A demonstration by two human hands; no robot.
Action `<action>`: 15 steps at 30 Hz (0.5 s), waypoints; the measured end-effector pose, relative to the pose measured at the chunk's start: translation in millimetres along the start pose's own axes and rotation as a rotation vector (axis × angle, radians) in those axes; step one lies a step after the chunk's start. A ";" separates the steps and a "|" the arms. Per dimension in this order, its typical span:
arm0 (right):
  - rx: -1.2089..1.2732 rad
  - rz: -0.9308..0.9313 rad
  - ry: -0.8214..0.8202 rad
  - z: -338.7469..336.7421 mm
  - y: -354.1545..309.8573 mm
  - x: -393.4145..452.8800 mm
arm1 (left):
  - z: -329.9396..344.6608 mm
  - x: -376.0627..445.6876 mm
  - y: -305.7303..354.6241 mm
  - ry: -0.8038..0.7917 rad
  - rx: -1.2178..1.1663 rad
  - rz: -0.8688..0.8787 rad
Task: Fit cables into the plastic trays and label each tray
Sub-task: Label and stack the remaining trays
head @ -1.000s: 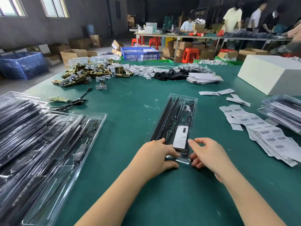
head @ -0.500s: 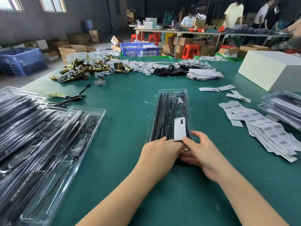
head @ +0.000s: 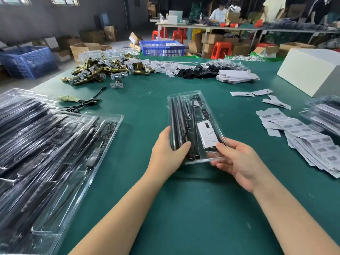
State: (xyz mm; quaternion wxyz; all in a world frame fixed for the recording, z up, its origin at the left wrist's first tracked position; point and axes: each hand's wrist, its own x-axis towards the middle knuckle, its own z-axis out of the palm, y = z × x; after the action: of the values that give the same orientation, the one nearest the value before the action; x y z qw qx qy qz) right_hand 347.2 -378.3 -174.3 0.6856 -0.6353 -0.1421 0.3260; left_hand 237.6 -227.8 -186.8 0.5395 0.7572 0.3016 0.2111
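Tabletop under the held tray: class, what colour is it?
Dark green, seen in the head view: tabletop, tray.

A dark grey-walled workshop with high windows (head: 64,0), grey concrete floor (head: 22,83), green-topped worktable (head: 184,208), blue plastic crates (head: 27,61), brown cardboard boxes (head: 82,50) and red plastic stools (head: 221,49).

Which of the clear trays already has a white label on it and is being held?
The clear tray at table centre, gripped by left hand and right hand; the trays stacked at left lie untouched.
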 end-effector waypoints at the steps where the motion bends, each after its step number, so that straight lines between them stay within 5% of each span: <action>1: 0.000 0.008 -0.037 -0.8 -0.3 -0.7 | -0.8 1.3 2.9 -0.048 -0.240 -0.110; 4: -0.023 0.000 -0.174 -2.4 -1.2 -3.6 | -8.0 11.0 3.3 -0.051 -0.720 -0.336; 7: -0.065 -0.006 -0.268 -1.5 -3.4 -7.7 | -21.5 16.7 2.4 -0.109 -0.917 -0.484; 15: 0.191 0.086 0.024 27.8 9.0 -4.1 | -13.7 19.2 -3.8 0.108 -1.106 -0.336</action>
State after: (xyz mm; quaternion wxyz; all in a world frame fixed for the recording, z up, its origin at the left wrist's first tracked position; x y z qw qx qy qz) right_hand 324.7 -359.4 -177.8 0.7298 -0.5766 -0.0746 0.3595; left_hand 241.8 -204.3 -186.0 0.8649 0.2928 0.2896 0.2871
